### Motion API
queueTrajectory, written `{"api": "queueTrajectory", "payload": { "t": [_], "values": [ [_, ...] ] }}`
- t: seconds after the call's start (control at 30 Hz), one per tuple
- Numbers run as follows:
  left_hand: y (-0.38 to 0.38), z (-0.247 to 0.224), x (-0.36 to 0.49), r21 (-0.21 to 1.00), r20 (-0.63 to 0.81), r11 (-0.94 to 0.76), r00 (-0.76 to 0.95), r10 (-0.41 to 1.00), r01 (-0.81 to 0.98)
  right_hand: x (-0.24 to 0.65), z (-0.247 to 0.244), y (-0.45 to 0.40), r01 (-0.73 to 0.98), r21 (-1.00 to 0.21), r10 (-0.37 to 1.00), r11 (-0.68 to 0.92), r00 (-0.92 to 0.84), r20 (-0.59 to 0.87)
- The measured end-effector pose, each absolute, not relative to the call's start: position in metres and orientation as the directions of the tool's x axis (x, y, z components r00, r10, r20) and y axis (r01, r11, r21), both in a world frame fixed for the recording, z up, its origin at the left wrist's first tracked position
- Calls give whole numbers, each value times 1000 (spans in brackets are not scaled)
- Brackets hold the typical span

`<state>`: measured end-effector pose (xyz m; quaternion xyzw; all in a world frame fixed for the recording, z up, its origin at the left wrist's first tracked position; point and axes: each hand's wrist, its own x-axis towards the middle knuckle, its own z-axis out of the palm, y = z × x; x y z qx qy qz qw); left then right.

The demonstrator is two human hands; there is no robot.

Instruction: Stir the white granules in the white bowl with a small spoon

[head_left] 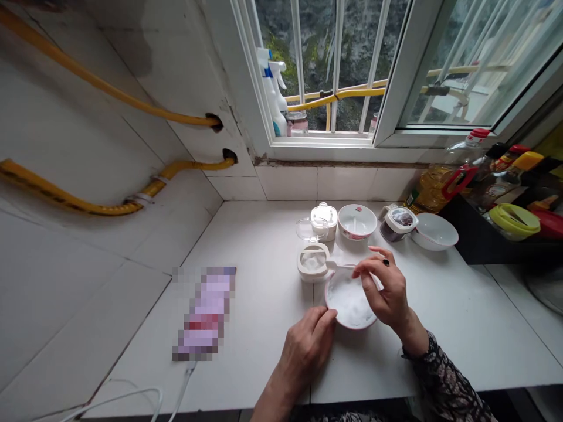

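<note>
At the left of the bench point(264, 363) lies a blurred purple thing point(211, 305), too obscured to name, with a white cord point(187, 381) at its near end. To its right, the left hand point(310, 340) has its fingers curled close together against the near-left side of the white-filled bowl point(352, 302); whether they clamp the rim I cannot tell. Just beyond that hand stands an open jar point(314, 261) of white grains, its clear lid raised, with a second white jar point(324, 220) behind it. The bowl sits upright just right of the open jar; it looks stiff, fairly light and breakable, perhaps slick, so the rim or outer wall seems the place to steady it. A white spoon point(342, 266) spans from the open jar's right edge over the bowl's far rim; it is probably light and thin, best held by the handle end, where the right hand point(387, 290) pinches it between thumb and fingertips. Farther right on the far side are a flowered bowl point(357, 221), a dark-filled jar point(396, 228) and a plain bowl point(435, 231).
</note>
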<state>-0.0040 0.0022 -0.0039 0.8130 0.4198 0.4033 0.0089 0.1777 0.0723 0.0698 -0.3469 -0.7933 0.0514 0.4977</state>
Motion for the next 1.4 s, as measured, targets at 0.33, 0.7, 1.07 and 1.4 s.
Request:
{"api": "queueTrajectory", "payload": {
  "t": [0.33,0.7,1.07,1.4],
  "values": [
    [2,-3,-5,363,631,-648,336,700,669,179,49,74,546,-570,788,614,-380,485],
    [1,-4,-6,363,625,-644,337,704,673,187,63,75,245,-965,994,96,-77,80],
    [1,-2,-5,369,629,-647,333,702,668,186,57,85,-95,-994,999,-47,4,-48],
    [1,-3,-4,368,641,-643,318,699,672,164,63,76,322,-830,887,456,-85,454]
  ]
}}
